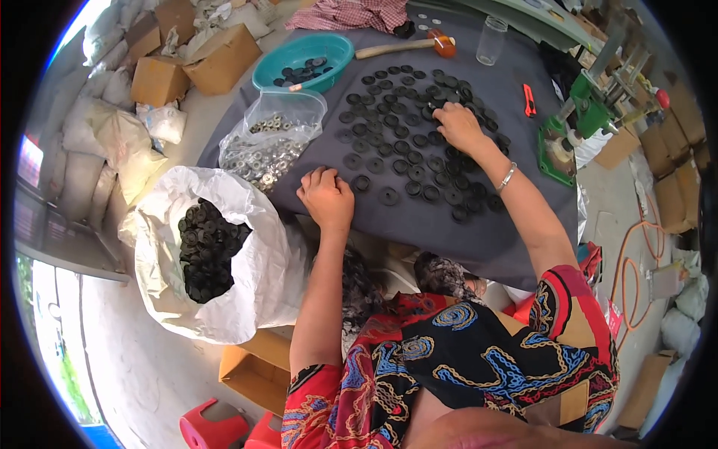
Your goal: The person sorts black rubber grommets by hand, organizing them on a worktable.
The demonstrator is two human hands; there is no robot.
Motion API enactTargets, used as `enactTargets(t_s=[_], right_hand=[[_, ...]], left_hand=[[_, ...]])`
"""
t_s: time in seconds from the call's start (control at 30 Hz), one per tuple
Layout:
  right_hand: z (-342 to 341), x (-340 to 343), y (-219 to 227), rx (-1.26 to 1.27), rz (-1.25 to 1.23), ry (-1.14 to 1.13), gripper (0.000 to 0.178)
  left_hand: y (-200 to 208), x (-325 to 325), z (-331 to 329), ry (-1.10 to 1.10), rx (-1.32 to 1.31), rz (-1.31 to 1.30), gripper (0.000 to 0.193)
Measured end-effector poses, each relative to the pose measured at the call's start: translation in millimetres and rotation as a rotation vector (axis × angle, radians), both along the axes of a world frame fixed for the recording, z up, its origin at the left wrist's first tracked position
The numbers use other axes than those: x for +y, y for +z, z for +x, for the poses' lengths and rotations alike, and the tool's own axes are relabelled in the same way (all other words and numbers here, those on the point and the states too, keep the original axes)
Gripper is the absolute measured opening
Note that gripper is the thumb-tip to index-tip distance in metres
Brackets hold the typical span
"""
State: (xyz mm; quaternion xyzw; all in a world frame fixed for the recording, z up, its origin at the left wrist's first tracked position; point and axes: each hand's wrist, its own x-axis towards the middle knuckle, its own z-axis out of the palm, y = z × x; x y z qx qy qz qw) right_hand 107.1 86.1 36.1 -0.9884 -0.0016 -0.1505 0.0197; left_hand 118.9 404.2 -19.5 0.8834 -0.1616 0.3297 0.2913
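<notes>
Many black round discs (pixel 401 147) with raised rims lie spread over a dark grey cloth-covered table (pixel 329 224). My right hand (pixel 460 127) reaches over the far right part of the spread. Its fingers are bent together, with the tips down on a black disc among the others. At the table's near left edge rests my left hand (pixel 327 198), fingers curled in; what they hold, if anything, is hidden. Just left of it, a clear plastic bag (pixel 273 138) contains small shiny metal rings. A white sack (pixel 247 277) full of black discs stands beside the table.
A teal basin (pixel 340 56) with some dark discs sits at the far left, near a wooden-handled mallet (pixel 404 48). Farther right are a glass jar (pixel 491 41), a red utility knife (pixel 529 100) and a green hand press (pixel 557 142). Cardboard boxes (pixel 224 60) and red stools (pixel 213 425) stand around.
</notes>
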Motion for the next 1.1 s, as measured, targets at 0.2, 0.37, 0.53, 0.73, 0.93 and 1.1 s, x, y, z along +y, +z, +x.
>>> enactTargets(t_s=[0.2,0.37,0.53,0.73,0.93,1.1], right_hand=[[9,-8,0,0.032,-0.051,0.062,0.023],[-4,0,13,0.113,-0.044,0.096,0.027],[-4,-12,9,0.165,0.061,0.189,0.027],[-9,-12,15,0.085,0.264,0.173,0.025],[-7,-11,17,0.190,0.332,0.085,0.017],[-9,-15,12,0.087,0.135,0.146,0.015]], left_hand=[[3,0,2,-0.012,-0.017,-0.037,0.012],[2,1,3,-0.002,-0.018,-0.027,0.013],[3,3,1,0.017,-0.003,-0.022,0.012],[1,1,1,0.000,-0.013,-0.018,0.012],[2,2,1,0.003,-0.020,-0.031,0.011],[3,2,0,-0.006,-0.030,-0.038,0.012]])
